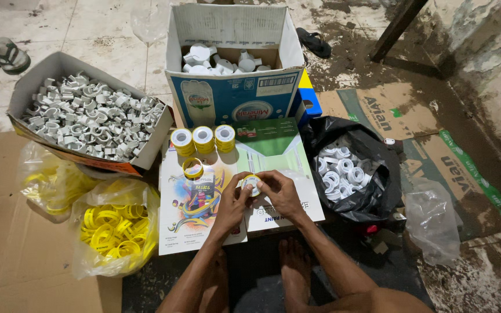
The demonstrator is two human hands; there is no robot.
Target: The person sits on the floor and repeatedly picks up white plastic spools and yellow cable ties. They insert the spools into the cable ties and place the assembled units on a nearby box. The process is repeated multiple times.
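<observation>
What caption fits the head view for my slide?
Both hands, left hand and right hand, hold a small roll over a printed board, beside three yellow stacks.

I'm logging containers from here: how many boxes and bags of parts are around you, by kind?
Cardboard boxes: 2, the grey-parts box and the tall box
Clear bags of yellow rings: 2, near bag and far bag
Black bag of white rolls: 1
Empty clear bag: 1
Total: 6

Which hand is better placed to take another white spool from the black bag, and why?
Probably the right hand: the black bag of white spools lies on its side. The left hand would have to cross over. Both now pinch a yellow-rimmed roll.
</observation>
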